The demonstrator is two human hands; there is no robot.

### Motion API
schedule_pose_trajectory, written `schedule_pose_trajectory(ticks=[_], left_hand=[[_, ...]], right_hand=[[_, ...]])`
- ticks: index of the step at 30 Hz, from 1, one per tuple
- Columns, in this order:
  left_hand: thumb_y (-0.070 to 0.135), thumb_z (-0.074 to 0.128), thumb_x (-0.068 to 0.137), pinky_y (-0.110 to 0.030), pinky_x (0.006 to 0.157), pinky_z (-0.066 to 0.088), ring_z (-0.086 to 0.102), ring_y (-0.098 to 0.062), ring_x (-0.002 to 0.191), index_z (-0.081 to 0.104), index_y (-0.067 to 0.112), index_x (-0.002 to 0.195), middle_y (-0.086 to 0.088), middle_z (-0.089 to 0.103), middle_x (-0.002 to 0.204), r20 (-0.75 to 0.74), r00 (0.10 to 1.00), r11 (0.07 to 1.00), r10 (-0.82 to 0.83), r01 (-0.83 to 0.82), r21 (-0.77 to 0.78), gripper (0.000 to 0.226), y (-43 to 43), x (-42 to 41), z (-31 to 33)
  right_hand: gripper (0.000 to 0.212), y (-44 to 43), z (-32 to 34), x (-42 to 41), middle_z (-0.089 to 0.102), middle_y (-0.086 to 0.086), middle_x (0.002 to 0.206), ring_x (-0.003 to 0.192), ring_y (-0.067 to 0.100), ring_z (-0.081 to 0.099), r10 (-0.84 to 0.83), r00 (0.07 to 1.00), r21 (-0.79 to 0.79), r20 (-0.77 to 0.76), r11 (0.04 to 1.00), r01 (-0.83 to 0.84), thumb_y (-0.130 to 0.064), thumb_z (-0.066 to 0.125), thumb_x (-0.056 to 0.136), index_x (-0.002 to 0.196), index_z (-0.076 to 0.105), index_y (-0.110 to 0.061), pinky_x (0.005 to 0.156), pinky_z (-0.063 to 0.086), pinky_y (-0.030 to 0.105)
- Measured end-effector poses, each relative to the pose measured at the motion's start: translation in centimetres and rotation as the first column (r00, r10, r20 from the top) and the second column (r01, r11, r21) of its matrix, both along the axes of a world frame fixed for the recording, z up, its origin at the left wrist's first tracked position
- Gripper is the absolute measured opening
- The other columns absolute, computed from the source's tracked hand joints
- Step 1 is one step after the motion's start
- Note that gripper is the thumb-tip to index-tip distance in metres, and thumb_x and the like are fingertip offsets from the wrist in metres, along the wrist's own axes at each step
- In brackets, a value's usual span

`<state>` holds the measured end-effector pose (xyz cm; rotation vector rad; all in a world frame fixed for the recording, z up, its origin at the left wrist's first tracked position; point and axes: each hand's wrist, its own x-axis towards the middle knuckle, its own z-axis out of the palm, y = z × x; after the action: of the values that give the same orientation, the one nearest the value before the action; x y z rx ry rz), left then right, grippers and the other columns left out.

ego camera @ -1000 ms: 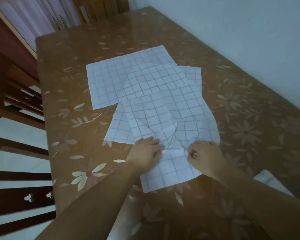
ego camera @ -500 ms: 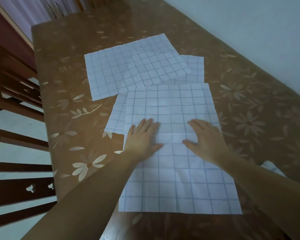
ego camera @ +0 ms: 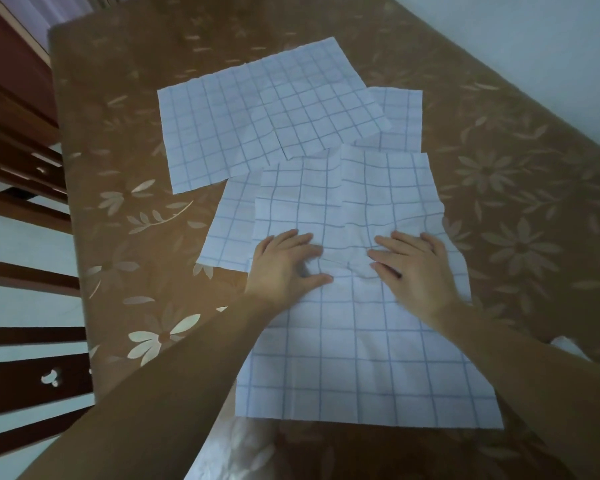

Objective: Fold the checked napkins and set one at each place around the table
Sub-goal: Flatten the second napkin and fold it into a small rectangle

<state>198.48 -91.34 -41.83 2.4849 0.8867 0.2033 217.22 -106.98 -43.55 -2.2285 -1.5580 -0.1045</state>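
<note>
Left hand (ego camera: 286,263) and right hand (ego camera: 416,268) both flat, fingers straight, palms pressing near napkin (ego camera: 361,358), side by side with small gap. Cloth rumpled between hands. Near napkin spread at near edge of brown flowered counter (ego camera: 118,188), overlapping second napkin (ego camera: 231,230), which shows on left. Far napkin (ego camera: 257,123) lies flat beyond. Checked corner (ego camera: 400,116) shows under its right side; cannot tell whether same cloth as second. Wooden chair (ego camera: 25,375) just beside counter, left.

Brown floral table (ego camera: 118,209); pale wall (ego camera: 541,43) right; dark wooden chairs (ego camera: 28,379) left; dim light.
</note>
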Motion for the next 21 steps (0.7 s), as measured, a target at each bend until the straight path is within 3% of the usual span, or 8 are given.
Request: schedule_pose_trajectory(ticks=[3, 6, 10, 15, 21], left_hand=[[0.064, 0.064, 0.077, -0.044, 0.111, 0.031, 0.045, -0.015, 0.132, 0.072, 0.031, 0.107, 0.01, 0.061, 0.131, 0.031, 0.999, 1.0, 0.014, -0.014, -0.001, 0.045, -0.3, -0.5, 0.2], [0.058, 0.06, 0.081, -0.043, 0.095, 0.046, 0.061, -0.019, 0.109, 0.073, 0.024, 0.094, 0.006, 0.071, 0.106, 0.05, 0.999, 1.0, 0.01, -0.009, -0.005, 0.038, -0.2, -1.0, 1.0], [0.043, 0.067, 0.086, -0.033, 0.073, 0.045, 0.058, -0.015, 0.083, 0.066, 0.02, 0.08, 0.006, 0.064, 0.079, -0.043, 0.999, 0.996, -0.007, 0.003, -0.092, 0.024, -0.8, -1.8, 4.2], [0.043, 0.063, 0.089, -0.034, 0.072, 0.048, 0.058, -0.014, 0.081, 0.064, 0.02, 0.086, 0.008, 0.063, 0.081, -0.018, 0.99, 0.99, -0.138, 0.138, 0.007, 0.023, -1.4, -4.2, 9.6], [0.04, 0.061, 0.091, -0.029, 0.064, 0.048, 0.06, -0.011, 0.076, 0.065, 0.023, 0.09, 0.008, 0.067, 0.082, 0.076, 0.97, 0.959, -0.229, 0.212, 0.187, 0.018, -3.4, -9.7, 18.2]], right_hand=[[0.028, -0.1, 0.7, 0.3, 0.075, -0.006, 0.1, 0.099, 0.018, 0.068, 0.028, 1.0, 0.042, 0.008, 0.999, -0.029, -0.039, 0.053, 0.085, 0.086, 0.078, -0.025, 0.102, 0.026, 0.038], [0.027, -0.3, 2.4, 0.0, 0.074, -0.01, 0.093, 0.093, 0.014, 0.069, 0.068, 0.997, 0.05, -0.021, 0.997, -0.067, -0.038, 0.053, 0.086, 0.085, 0.077, -0.024, 0.1, 0.029, 0.036], [0.026, -1.2, 6.0, -0.5, 0.072, -0.013, 0.082, 0.079, 0.011, 0.068, 0.184, 0.983, 0.031, -0.019, 0.983, -0.183, -0.034, 0.052, 0.09, 0.082, 0.073, -0.021, 0.084, 0.045, 0.036], [0.037, -3.4, 12.2, -2.0, 0.07, -0.003, 0.074, 0.066, 0.02, 0.065, 0.235, 0.971, -0.032, 0.037, 0.972, -0.234, -0.034, 0.045, 0.095, 0.079, 0.072, -0.013, 0.06, 0.052, 0.037], [0.024, -8.0, 21.2, -9.0, 0.067, -0.001, 0.082, 0.074, 0.019, 0.059, 0.127, 0.978, -0.214, 0.163, 0.973, -0.091, -0.026, 0.046, 0.099, 0.085, 0.064, -0.018, 0.067, 0.047, 0.034]])
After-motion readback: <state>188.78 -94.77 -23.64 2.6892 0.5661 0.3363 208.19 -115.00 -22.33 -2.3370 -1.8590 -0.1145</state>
